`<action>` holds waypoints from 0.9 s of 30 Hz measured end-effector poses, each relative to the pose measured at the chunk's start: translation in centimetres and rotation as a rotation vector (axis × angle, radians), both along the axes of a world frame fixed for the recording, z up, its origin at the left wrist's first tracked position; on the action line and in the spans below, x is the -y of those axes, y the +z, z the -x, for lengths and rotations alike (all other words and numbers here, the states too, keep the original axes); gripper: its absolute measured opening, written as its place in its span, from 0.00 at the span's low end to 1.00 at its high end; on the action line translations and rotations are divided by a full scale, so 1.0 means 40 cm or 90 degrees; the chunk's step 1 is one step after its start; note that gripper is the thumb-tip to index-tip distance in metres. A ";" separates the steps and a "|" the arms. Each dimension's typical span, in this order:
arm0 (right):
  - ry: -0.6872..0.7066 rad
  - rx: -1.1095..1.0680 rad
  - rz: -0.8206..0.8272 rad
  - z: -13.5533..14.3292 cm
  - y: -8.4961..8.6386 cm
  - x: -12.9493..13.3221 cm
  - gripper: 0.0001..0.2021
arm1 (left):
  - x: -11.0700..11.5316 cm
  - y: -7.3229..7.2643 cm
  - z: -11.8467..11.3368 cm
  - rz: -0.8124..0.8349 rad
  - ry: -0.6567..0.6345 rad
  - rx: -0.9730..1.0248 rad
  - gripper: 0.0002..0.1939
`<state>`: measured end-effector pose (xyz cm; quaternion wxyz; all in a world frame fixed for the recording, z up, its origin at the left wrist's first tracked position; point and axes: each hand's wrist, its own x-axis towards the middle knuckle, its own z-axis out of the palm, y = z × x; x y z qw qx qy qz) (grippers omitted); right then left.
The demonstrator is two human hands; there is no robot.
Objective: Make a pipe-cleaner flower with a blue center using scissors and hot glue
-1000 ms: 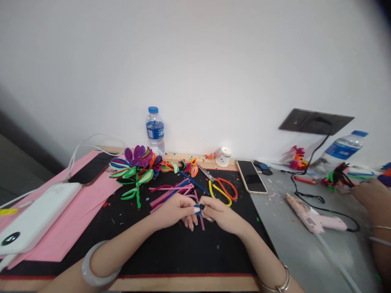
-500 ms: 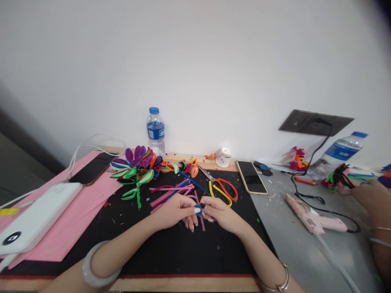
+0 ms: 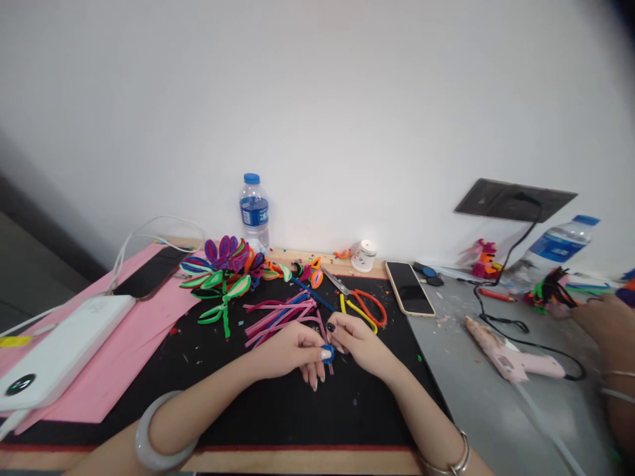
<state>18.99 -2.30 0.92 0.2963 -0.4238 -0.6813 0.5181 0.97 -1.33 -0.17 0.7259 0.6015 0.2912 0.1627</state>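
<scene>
Between thumb and fingers, my left hand [image 3: 292, 352] pinches a small blue coil [image 3: 328, 354] above the black mat [image 3: 297, 423]. Right beside the coil, my right hand [image 3: 354, 340] has its thumb and index finger pressed together; anything between them is too small to name. Pink and blue fuzzy strips [image 3: 282, 316] lie just behind my left hand. Scissors [image 3: 364, 305] with red and yellow handles rest behind my right hand. A colourful flower of bent fuzzy stems [image 3: 223, 277] lies at the back left of the mat.
At the left, a white power bank [image 3: 64, 354] lies on pink sheets [image 3: 133, 360]. Behind the mat are a water bottle [image 3: 254, 215] and a paper cup [image 3: 364, 256]. To the right are a phone [image 3: 409, 289], a glue gun [image 3: 516, 360] and another person's hand [image 3: 605, 324].
The blue coil and my left hand have shifted slightly right and down. My right hand's fingertips have risen a little and come away from the coil, which now shows more.
</scene>
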 end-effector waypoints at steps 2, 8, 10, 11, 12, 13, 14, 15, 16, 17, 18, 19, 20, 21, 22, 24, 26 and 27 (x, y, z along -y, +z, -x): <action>-0.028 -0.005 -0.014 -0.001 -0.002 -0.002 0.12 | -0.008 -0.006 0.002 -0.008 0.043 0.002 0.17; -0.081 -0.005 -0.048 0.000 -0.003 -0.002 0.12 | -0.022 -0.013 -0.001 -0.032 0.140 0.011 0.16; -0.090 0.000 -0.059 -0.001 -0.005 -0.002 0.12 | -0.023 -0.010 -0.003 -0.055 0.181 0.005 0.15; -0.094 0.004 -0.065 -0.001 -0.006 -0.002 0.12 | -0.023 -0.009 -0.004 -0.069 0.200 0.003 0.14; -0.098 0.008 -0.070 -0.002 -0.008 -0.002 0.12 | -0.024 -0.008 -0.004 -0.085 0.218 0.002 0.14; -0.101 0.013 -0.074 -0.002 -0.010 -0.003 0.12 | -0.024 -0.008 -0.004 -0.103 0.232 0.001 0.13; -0.104 0.017 -0.076 -0.003 -0.011 -0.004 0.12 | -0.024 -0.009 -0.003 -0.121 0.242 0.000 0.13; -0.108 0.021 -0.076 -0.003 -0.012 -0.004 0.11 | -0.024 -0.010 -0.003 -0.136 0.248 0.001 0.13; -0.113 0.024 -0.078 -0.002 -0.012 -0.005 0.10 | -0.024 -0.012 -0.002 -0.148 0.253 0.002 0.12; -0.119 0.025 -0.081 -0.001 -0.011 -0.005 0.08 | -0.024 -0.013 -0.002 -0.156 0.255 0.002 0.12; -0.126 0.022 -0.086 0.000 -0.010 -0.005 0.06 | -0.024 -0.015 -0.001 -0.161 0.257 0.002 0.12; -0.132 0.018 -0.092 0.002 -0.008 -0.005 0.05 | -0.024 -0.016 -0.001 -0.162 0.260 0.002 0.12; -0.136 0.014 -0.099 0.004 -0.007 -0.004 0.03 | -0.024 -0.017 -0.001 -0.159 0.265 0.001 0.12; -0.140 0.013 -0.106 0.007 -0.006 -0.003 0.03 | -0.025 -0.018 -0.002 -0.154 0.270 0.001 0.12; -0.142 0.016 -0.111 0.009 -0.006 -0.003 0.04 | -0.025 -0.018 -0.002 -0.146 0.276 0.002 0.12; -0.142 0.036 -0.120 0.014 -0.010 -0.001 0.06 | -0.024 -0.019 -0.004 -0.129 0.284 0.007 0.11; -0.138 0.061 -0.128 0.018 -0.016 -0.001 0.08 | -0.022 -0.020 -0.006 -0.124 0.288 0.013 0.11; -0.135 0.070 -0.133 0.019 -0.019 -0.001 0.08 | -0.021 -0.021 -0.007 -0.127 0.288 0.015 0.11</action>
